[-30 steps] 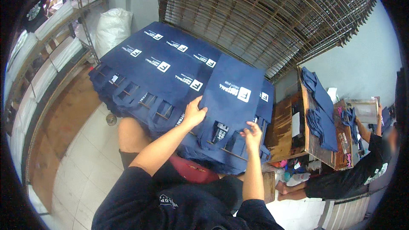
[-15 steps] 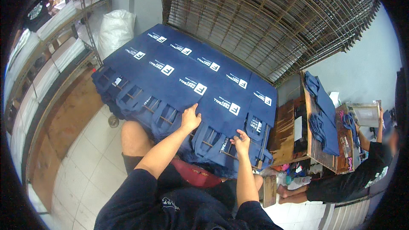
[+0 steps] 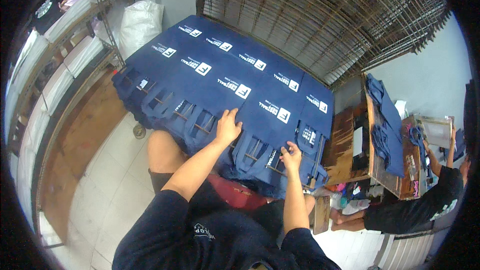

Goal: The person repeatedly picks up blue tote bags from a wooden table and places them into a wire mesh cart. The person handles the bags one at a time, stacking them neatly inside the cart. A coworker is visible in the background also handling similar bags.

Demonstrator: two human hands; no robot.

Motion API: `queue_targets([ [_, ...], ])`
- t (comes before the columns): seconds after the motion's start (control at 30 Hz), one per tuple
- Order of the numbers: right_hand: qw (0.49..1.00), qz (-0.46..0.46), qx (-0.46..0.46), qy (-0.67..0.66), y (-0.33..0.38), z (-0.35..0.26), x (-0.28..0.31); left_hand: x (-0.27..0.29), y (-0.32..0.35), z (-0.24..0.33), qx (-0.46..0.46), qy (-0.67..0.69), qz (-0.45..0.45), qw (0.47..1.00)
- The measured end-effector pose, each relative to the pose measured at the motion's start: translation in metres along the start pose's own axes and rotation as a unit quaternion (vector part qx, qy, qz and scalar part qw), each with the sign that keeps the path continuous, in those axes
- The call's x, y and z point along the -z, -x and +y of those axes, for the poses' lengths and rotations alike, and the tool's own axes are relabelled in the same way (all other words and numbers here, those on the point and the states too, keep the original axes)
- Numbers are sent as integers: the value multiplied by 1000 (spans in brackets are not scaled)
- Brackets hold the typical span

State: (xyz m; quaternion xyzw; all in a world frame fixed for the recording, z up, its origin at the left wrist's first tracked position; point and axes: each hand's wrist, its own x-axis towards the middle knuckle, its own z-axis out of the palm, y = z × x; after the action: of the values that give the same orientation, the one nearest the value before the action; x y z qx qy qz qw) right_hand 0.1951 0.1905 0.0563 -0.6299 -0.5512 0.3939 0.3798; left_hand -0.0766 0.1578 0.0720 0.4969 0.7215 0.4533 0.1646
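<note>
Navy tote bags (image 3: 201, 88) with white prints lie flat in overlapping rows over a wire rack (image 3: 255, 147), their handles hanging toward me. Along the near edge of one bag (image 3: 274, 125), my left hand (image 3: 229, 126) has its fingers bent together on the left corner, gripping the cloth. At the same bag's right corner my right hand (image 3: 291, 158) is curled, its fingertips closed on the edge. Exactly how the cloth sits under the fingertips is partly hidden.
Empty wire racks (image 3: 320, 15) lean raised behind the bags. A white sack (image 3: 141, 27) and loaded shelves (image 3: 75, 57) stand left. On the right, more tote bags (image 3: 387, 145) lie on a wooden table (image 3: 372, 170), beside a co-worker (image 3: 420, 202) holding a frame (image 3: 436, 131). A red seat (image 3: 235, 192) is below me.
The whole view has shifted a little, so the bags appear slightly higher and farther right. Both hands stay at the same bag's near corners, their fingers bending slightly differently.
</note>
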Motion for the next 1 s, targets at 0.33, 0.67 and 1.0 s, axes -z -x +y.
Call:
queue_targets([
  [0.33, 969, 147, 159, 122, 49, -15, 32, 47, 101, 58, -150, 86, -80, 982],
  [0.67, 862, 359, 185, 308, 43, 24, 96, 0, 195, -29, -111, -100, -601, 785],
  [1.0, 833, 352, 107, 414, 31, 49, 95, -12, 194, -22, -93, -97, -606, 784],
])
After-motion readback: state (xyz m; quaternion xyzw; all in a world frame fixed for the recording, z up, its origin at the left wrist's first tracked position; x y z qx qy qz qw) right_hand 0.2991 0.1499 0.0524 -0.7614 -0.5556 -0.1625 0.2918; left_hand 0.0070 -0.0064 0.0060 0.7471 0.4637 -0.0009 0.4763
